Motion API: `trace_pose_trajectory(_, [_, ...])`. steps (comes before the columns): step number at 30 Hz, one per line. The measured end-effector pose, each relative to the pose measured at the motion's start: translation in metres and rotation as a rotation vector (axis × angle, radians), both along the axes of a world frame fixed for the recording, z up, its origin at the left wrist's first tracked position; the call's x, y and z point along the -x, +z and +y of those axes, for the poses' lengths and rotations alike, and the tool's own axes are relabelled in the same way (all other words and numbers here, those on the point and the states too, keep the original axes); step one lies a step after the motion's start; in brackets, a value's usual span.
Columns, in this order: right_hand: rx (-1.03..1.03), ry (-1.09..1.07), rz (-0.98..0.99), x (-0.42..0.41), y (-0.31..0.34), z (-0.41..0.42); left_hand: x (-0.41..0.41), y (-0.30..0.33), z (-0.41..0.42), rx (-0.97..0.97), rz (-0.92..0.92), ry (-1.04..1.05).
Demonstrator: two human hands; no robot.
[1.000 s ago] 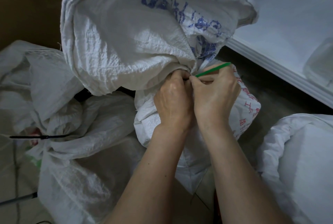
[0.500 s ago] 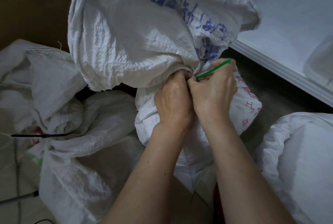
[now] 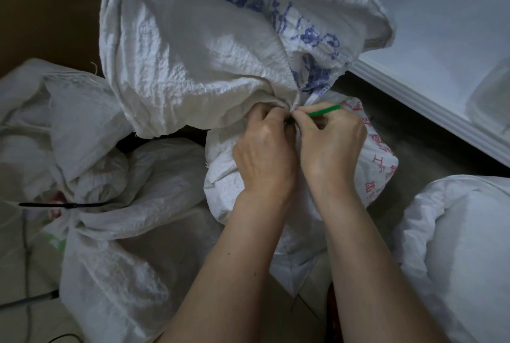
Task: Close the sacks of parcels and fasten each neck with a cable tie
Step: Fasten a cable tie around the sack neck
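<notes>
Both hands meet at the gathered neck of the white woven sack (image 3: 220, 72). Left hand (image 3: 265, 155) grips the neck; right hand (image 3: 331, 146) pinches the green cable tie (image 3: 324, 111), tail sticking out right of the neck.

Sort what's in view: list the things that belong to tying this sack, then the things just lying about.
In the job:
- sack with blue print, neck bunched
- green cable tie
- left hand, gripping the neck
- right hand, pinching the tie

Lying about:
- sack already tied with a black cable tie
- white sack on the right
- white shelf
</notes>
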State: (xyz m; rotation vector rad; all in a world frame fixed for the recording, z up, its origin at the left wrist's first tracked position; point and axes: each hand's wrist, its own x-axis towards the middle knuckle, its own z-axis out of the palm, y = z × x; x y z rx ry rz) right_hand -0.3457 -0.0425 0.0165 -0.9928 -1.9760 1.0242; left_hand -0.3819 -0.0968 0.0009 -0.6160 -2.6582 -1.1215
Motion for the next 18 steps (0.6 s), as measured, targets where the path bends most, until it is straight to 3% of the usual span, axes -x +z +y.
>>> trace_pose_trajectory(3, [0.011, 0.010, -0.022, -0.003, 0.001, 0.002, 0.001, -0.002, 0.001, 0.003, 0.030, -0.003])
trace_pose_trajectory(11, [0.169, -0.124, 0.149, -0.007, -0.004, 0.006, 0.000, -0.004, 0.008, -0.081, 0.059, -0.080])
trace_pose_trajectory(18, [0.191, -0.077, 0.112, -0.006, -0.009, 0.008, 0.003, -0.005, 0.006, -0.064, -0.045, -0.123])
